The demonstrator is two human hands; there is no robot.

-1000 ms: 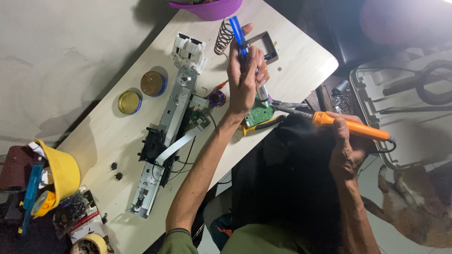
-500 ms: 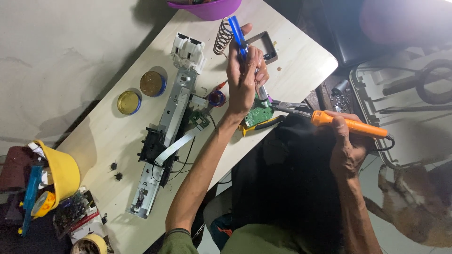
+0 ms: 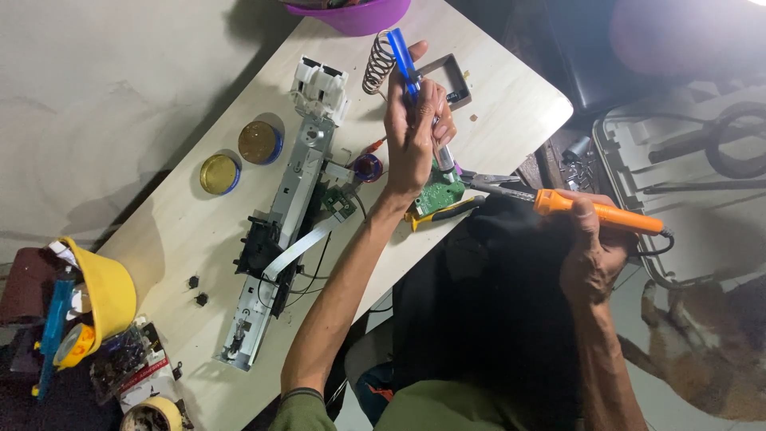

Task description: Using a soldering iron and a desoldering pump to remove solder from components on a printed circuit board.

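1. Pale wooden table [image 3: 511, 96]: our green circuit board [image 3: 437, 194] lies at its near edge.
2. Our left hand [image 3: 415, 136] grips a blue tool [image 3: 407, 68] (upright) just above the board.
3. Our right hand [image 3: 590, 251] clasps an orange soldering iron [image 3: 598, 211], right of the board.

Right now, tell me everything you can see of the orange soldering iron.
The orange soldering iron has a smooth plastic-looking handle and a slim metal shaft. It lies nearly level, tip pointing left toward the green circuit board at the table's edge. The right hand grips the handle, and a dark cord leaves its rear end.
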